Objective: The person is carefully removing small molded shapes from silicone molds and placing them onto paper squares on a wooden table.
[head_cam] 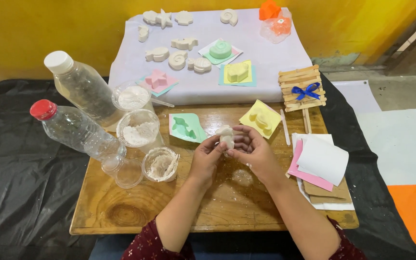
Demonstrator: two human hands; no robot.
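Both hands meet over the bench [136, 212]: left hand [207, 155] and right hand [251, 150] with fingers closed around a small white plaster cast [226, 135]. Squeeze too hard and it might crack or crumble. At ten o'clock, open powder cups [140, 126] sit near; green mould [187, 127] just beside.

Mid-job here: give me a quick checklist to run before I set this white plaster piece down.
1. Plaster piece held in both hands, left hand and right hand: ok.
2. Piece whole, no cracks: cannot tell, fingers cover much of it.
3. Bare wood on the table in front of the hands: ok.
4. Green mold lies apart from the hands: ok.
5. Nearest cup with white paste stands upright, left of the left hand: ok.
6. Paper stack lies apart, right of the right hand: ok.
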